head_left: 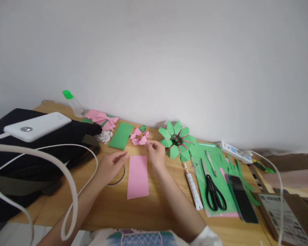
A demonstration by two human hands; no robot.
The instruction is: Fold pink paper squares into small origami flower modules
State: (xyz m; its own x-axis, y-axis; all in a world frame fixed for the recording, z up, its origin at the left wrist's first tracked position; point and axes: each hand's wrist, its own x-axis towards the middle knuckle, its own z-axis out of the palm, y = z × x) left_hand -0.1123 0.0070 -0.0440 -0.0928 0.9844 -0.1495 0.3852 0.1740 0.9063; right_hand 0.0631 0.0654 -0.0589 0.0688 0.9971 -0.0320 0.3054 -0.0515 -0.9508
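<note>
My right hand (157, 153) is pinched at the right edge of a small ring of folded pink paper pieces (136, 140), its fingertips on one piece. My left hand (113, 165) is held over the table with fingers stretched forward; I see nothing in it. Between my forearms lies a flat pink paper rectangle (138, 177). A roll of tape (120, 180) lies partly hidden under my left hand. Beyond that hand is a stack of green paper rectangles (121, 135). A ring of folded green paper petals (170, 130) stands right of my right hand.
At right are a glue tube (193, 189), black-handled scissors (212, 193), a craft knife (210, 163), a phone (241, 198) and a power strip (234, 151). At left, a white power bank (41, 125) rests on black cloth (79, 131), with a loose white cable (73, 191).
</note>
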